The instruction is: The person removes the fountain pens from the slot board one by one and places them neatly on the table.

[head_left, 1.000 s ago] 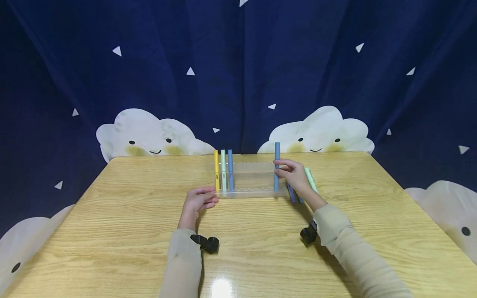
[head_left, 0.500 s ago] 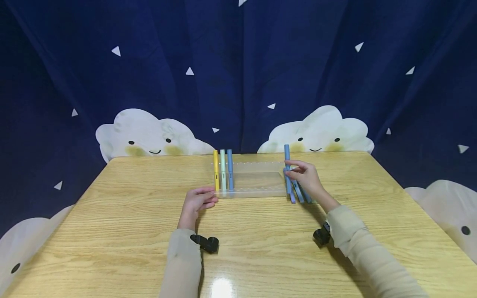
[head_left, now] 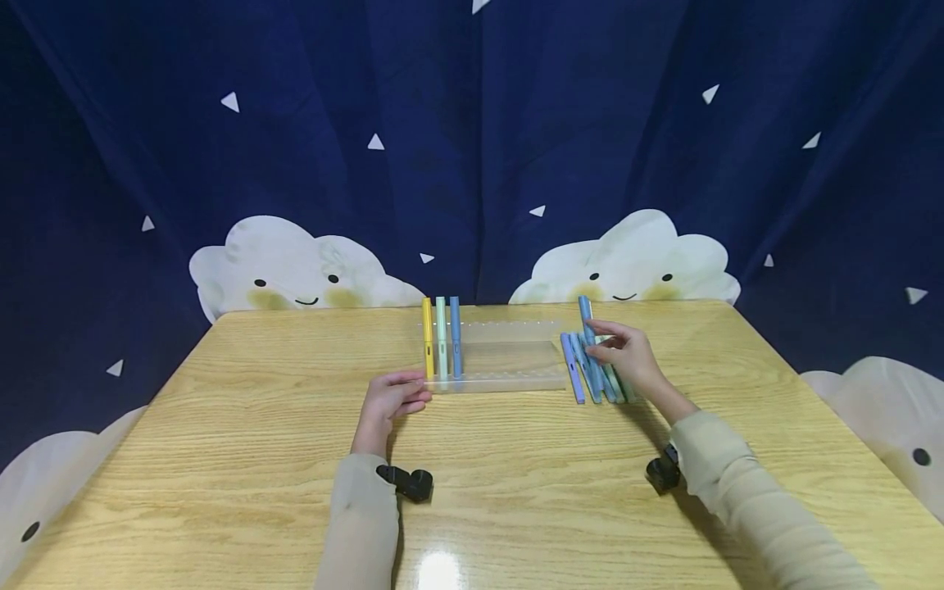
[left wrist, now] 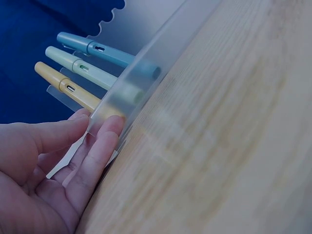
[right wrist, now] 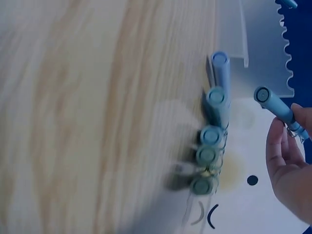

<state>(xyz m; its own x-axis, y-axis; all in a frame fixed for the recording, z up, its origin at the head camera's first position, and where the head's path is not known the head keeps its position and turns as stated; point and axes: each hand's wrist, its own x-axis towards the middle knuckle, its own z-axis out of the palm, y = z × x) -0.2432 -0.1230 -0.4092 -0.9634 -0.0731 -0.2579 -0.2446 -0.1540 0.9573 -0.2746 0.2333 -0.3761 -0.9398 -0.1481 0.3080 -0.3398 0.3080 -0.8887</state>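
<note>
Head view: blue pen [head_left: 586,310] in right hand [head_left: 625,354].

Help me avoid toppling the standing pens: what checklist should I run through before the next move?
1. Rack steadied: ok; the left hand grips the left end of the clear rack.
2. Standing pens in place: ok; the yellow pen, pale green pen and racked blue pen stand at that end.
3. Held blue pen grasped: ok; the right hand's fingers pinch it.
4. Firmness of that pinch: cannot tell.
5. Held pen over the rack: not ok; it is beyond the right end, by the loose pens.
6. Held pen upright: not ok; it leans.
</note>
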